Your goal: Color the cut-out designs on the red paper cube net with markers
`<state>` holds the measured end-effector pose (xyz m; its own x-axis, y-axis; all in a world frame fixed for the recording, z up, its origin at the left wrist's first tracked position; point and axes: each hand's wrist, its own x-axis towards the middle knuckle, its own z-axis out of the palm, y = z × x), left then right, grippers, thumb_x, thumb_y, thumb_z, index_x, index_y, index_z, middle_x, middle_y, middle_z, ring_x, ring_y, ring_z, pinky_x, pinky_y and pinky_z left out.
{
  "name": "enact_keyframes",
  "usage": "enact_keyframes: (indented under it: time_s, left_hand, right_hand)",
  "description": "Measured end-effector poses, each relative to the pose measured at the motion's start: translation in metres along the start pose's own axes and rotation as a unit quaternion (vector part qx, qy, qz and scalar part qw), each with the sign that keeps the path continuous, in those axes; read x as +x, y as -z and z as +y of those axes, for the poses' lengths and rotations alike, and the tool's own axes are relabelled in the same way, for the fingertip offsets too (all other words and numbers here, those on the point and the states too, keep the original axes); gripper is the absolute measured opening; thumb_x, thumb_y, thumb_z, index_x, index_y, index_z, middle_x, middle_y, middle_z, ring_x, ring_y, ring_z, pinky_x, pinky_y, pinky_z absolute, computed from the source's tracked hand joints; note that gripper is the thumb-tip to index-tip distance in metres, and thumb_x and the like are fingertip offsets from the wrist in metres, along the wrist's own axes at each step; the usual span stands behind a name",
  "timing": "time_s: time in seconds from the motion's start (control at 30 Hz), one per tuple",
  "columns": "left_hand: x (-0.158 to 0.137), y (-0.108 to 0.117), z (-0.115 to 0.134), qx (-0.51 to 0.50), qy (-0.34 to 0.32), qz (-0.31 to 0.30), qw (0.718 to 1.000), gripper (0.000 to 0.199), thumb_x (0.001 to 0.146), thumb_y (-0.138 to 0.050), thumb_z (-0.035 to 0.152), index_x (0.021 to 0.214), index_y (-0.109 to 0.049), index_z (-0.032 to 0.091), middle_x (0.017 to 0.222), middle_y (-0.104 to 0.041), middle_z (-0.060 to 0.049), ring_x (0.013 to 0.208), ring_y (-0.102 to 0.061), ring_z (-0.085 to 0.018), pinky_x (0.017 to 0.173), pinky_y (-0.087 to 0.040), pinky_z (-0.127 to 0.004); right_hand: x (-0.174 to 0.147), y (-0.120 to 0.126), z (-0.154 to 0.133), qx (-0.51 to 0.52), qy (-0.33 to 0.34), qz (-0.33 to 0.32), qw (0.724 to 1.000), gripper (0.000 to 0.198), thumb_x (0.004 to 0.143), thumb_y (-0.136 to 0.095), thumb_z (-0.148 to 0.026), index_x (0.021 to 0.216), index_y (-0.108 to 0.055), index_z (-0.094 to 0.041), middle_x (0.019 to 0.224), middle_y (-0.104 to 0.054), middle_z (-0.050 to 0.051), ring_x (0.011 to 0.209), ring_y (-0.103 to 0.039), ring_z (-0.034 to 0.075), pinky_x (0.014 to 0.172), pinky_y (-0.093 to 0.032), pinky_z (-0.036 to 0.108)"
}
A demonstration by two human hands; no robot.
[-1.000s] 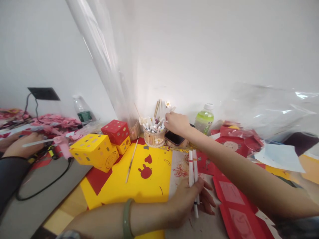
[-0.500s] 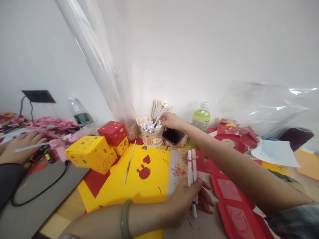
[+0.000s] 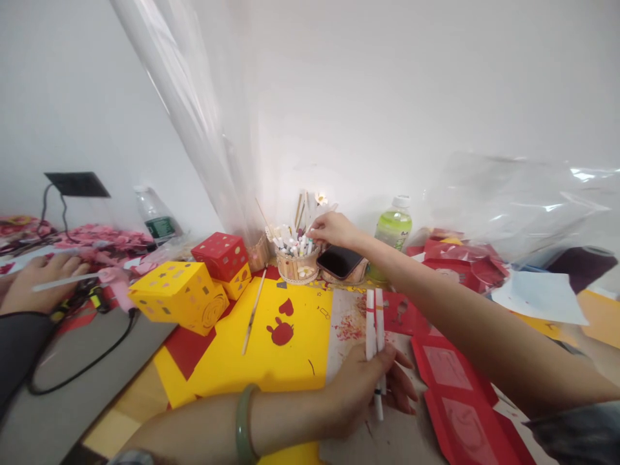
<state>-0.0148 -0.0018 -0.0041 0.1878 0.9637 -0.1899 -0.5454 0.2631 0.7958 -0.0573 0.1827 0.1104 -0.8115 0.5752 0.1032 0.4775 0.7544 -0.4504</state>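
Observation:
My left hand (image 3: 361, 387), below a green bangle on the wrist, is closed around white marker pens (image 3: 372, 326), at least two, held upright side by side over the grey board. My right hand (image 3: 334, 229) reaches across to the pen holder (image 3: 296, 270), a wood-trimmed cup crowded with white marker pens and a few sticks. Its fingertips are pinched at the top of one marker pen there; the exact grip is partly hidden. Just beside the cup, under my right wrist, a dark phone (image 3: 340, 261) rests on a second wooden holder.
Yellow card (image 3: 290, 361) with red cut-outs and a thin brush (image 3: 254, 310) lies left of centre. Patterned boxes (image 3: 177, 294), red card (image 3: 465, 413) and a green drink bottle (image 3: 394, 226) stand or lie around. A co-worker's hand (image 3: 41, 284) is at far left.
The view has shifted slightly. My right hand stays at the pen holder with its fingertips a little lower among the pens. My left hand keeps its marker pens in place.

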Motion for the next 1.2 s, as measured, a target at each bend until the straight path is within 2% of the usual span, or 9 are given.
enact_keyframes:
  time_s: [0.2,0.33,0.43,0.57,0.7,0.83,1.0,1.1,1.2]
  left_hand:
    - [0.001,0.002,-0.003,-0.016,0.0,-0.006,1.0,0.055,0.061,-0.062,0.063,0.077,-0.055,0.011,0.057,-0.058,-0.002,0.046,-0.053,-0.01,0.052,-0.042,-0.024]
    - [0.001,0.002,-0.002,-0.009,0.005,-0.004,1.0,0.055,0.062,-0.061,0.064,0.076,-0.056,0.011,0.058,-0.058,-0.002,0.047,-0.053,-0.01,0.053,-0.044,-0.025]
    - [0.0,0.002,0.0,-0.012,0.017,0.001,1.0,0.054,0.061,-0.063,0.063,0.076,-0.057,0.01,0.058,-0.059,-0.002,0.047,-0.053,-0.01,0.053,-0.044,-0.024]
    - [-0.001,0.002,0.003,-0.028,0.025,-0.015,0.999,0.05,0.06,-0.068,0.055,0.077,-0.06,0.009,0.06,-0.06,-0.002,0.047,-0.053,-0.009,0.055,-0.046,-0.025]
    - [-0.001,0.004,0.005,-0.047,0.035,-0.015,0.998,0.042,0.065,-0.069,0.044,0.089,-0.059,0.011,0.061,-0.061,-0.002,0.046,-0.055,-0.01,0.055,-0.047,-0.025]
    - [-0.002,0.005,0.006,-0.067,0.04,-0.015,0.997,0.036,0.075,-0.063,0.034,0.103,-0.058,0.012,0.067,-0.065,-0.004,0.054,-0.06,-0.011,0.058,-0.046,-0.023]
    - [-0.003,0.004,0.006,-0.076,0.044,-0.012,0.996,0.034,0.077,-0.062,0.035,0.1,-0.059,0.011,0.087,-0.066,-0.01,0.072,-0.064,-0.016,0.066,-0.047,-0.025]
    - [-0.004,0.001,0.006,-0.025,0.015,0.016,0.999,0.04,0.07,-0.07,0.038,0.098,-0.059,0.012,0.076,-0.063,-0.004,0.063,-0.059,-0.011,0.061,-0.045,-0.022]
    - [-0.006,-0.003,0.006,0.021,-0.009,0.02,1.0,0.045,0.061,-0.076,0.038,0.092,-0.059,0.01,0.058,-0.054,0.002,0.051,-0.05,-0.007,0.051,-0.04,-0.019]
  right_hand:
    - [-0.001,0.009,0.005,0.079,-0.004,0.06,0.995,0.021,0.085,-0.054,-0.03,0.088,-0.061,-0.011,0.081,-0.064,0.003,0.069,-0.061,0.012,0.061,-0.051,0.027]
    - [-0.007,0.018,0.002,0.143,0.011,0.118,0.983,0.02,0.081,-0.057,-0.027,0.077,-0.064,-0.009,0.068,-0.066,0.005,0.062,-0.061,0.011,0.053,-0.047,0.019]
    - [-0.018,0.028,-0.001,0.188,0.027,0.152,0.97,0.017,0.083,-0.055,-0.023,0.081,-0.063,-0.009,0.074,-0.067,0.007,0.063,-0.062,0.01,0.052,-0.047,0.017]
    - [-0.048,0.05,-0.008,0.235,0.048,0.219,0.946,0.02,0.087,-0.047,-0.022,0.096,-0.061,-0.01,0.084,-0.067,0.008,0.07,-0.062,0.009,0.06,-0.05,0.019]
    - [-0.098,0.064,-0.012,0.285,0.03,0.275,0.918,0.021,0.084,-0.053,-0.022,0.103,-0.057,-0.013,0.072,-0.067,0.004,0.063,-0.063,0.01,0.061,-0.051,0.024]
    - [-0.15,0.055,-0.004,0.283,-0.024,0.256,0.924,0.015,0.08,-0.058,-0.03,0.089,-0.053,-0.018,0.069,-0.068,0.003,0.058,-0.062,0.012,0.056,-0.049,0.025]
    - [-0.192,0.028,0.022,0.235,-0.068,0.256,0.935,0.023,0.078,-0.058,-0.04,0.087,-0.046,-0.022,0.071,-0.067,0.002,0.066,-0.063,0.017,0.058,-0.048,0.028]
    - [-0.209,0.017,0.027,0.259,-0.097,0.271,0.922,0.028,0.076,-0.06,-0.042,0.091,-0.047,-0.023,0.068,-0.065,0.0,0.062,-0.06,0.017,0.054,-0.047,0.028]
    - [-0.223,0.006,0.018,0.307,-0.112,0.237,0.915,0.028,0.073,-0.063,-0.039,0.093,-0.054,-0.022,0.068,-0.061,-0.002,0.062,-0.057,0.015,0.054,-0.045,0.025]
